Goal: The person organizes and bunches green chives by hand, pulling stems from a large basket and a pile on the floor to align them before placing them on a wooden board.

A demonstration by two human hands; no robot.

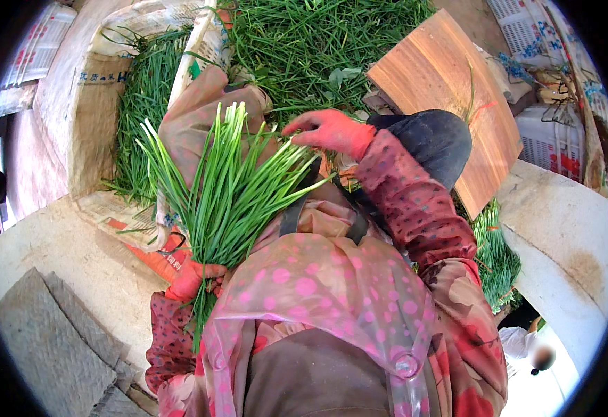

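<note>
Left grip [196, 279], red-gloved, closed round the lower, leafy end of the green bunch [231, 187]; stalks fan up and away from it, pale ends uppermost. Right grip [304, 131], also gloved, fingers parted and slightly curled, at the bunch's right-hand tips; contact unclear. Leftmost tips overlap the lined basket [92, 139] in view. Loose heap [304, 48] beyond. Wooden board [450, 97] bounds room rightward, beside right knee [432, 146].
</note>
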